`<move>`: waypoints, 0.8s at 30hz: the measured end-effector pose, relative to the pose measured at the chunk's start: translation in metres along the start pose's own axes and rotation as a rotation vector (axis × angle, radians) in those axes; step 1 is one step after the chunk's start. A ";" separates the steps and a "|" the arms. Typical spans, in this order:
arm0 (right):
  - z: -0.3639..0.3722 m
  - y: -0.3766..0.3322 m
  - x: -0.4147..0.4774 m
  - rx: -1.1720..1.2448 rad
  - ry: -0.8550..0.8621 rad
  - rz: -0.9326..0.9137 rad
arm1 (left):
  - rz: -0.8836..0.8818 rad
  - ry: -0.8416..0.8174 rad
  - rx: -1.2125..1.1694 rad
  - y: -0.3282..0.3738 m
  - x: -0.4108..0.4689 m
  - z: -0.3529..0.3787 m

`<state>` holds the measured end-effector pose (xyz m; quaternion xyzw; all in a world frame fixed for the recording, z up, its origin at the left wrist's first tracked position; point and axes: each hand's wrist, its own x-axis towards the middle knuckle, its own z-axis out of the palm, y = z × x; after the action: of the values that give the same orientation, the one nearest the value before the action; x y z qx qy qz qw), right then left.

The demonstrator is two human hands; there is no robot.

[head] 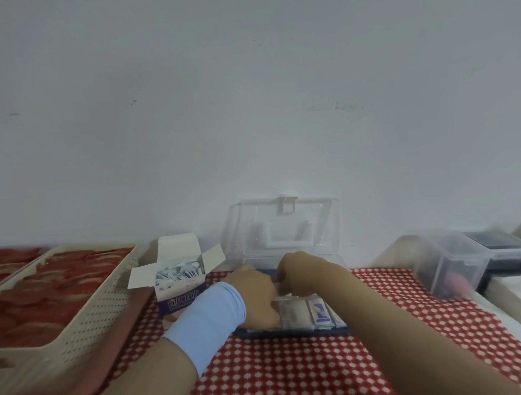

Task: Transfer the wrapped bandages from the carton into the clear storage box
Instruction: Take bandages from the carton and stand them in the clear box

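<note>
The open white and purple carton point(179, 292) stands left of centre, its flaps spread, with several wrapped bandages point(178, 269) upright inside. To its right lies the clear storage box point(290, 331), its lid point(285, 226) leaning back against the wall. Several white wrapped bandages point(307, 314) lie in the box's front part. My left hand point(252, 294), with a light blue wrist sleeve, reaches into the box's left side; its fingers are hidden. My right hand point(299, 273) is beside it over the box, its fingers curled down on wrapped bandages there.
A cream perforated basket point(87, 312) lined with red cloth fills the left. Small clear lidded containers point(450, 266) and a dark-topped one point(497, 242) stand at the right. A red and white patterned cloth point(292, 370) covers the table. The wall is close behind.
</note>
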<state>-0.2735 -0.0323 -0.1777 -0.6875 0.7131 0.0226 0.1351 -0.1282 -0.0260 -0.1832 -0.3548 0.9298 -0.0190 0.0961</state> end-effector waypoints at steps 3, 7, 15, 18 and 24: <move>0.000 -0.005 -0.001 -0.139 0.029 0.005 | -0.006 0.022 0.037 0.004 -0.002 -0.002; -0.001 -0.007 -0.002 -0.219 0.057 0.001 | -0.018 -0.002 0.118 0.011 -0.003 -0.003; -0.012 0.005 -0.011 -0.150 0.072 0.005 | -0.019 -0.036 0.144 0.010 -0.002 -0.003; -0.005 0.009 -0.011 -0.032 -0.045 -0.018 | -0.011 -0.024 0.146 0.012 -0.007 -0.007; -0.031 0.016 -0.032 0.132 0.033 -0.104 | 0.000 0.081 -0.035 0.007 -0.019 -0.015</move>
<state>-0.2933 -0.0067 -0.1433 -0.7134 0.6786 -0.0430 0.1694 -0.1219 -0.0089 -0.1664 -0.3551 0.9332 -0.0171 0.0524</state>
